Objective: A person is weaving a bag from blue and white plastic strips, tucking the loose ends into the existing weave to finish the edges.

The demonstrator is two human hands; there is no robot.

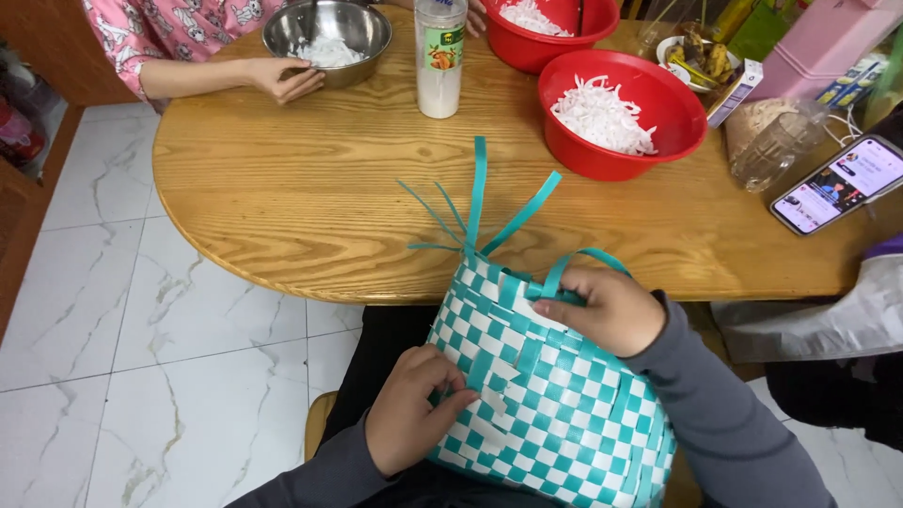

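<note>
Woven basket (555, 404) of teal and white strips, resting on the lap just below the near edge of the wooden table (310, 188), tilted with its open rim toward the table. Left hand (409, 414) pressed flat-ish against the basket's left wall, fingers curled and pinching a strip end there. Right hand (607, 309) closed at the rim, on the basket's upper right, gripping a looped teal strip (588, 259). Loose strip ends (480, 193) standing up from the rim, pointing away over the table, just left of the right hand and so nearer to it than to the left. Beyond the basket, on the table: red bowl (625, 113) with white shreds, tall plastic bottle (440, 56), steel bowl (324, 28) touched by another person's hand (287, 80), and phone (837, 183) at far right.
</note>
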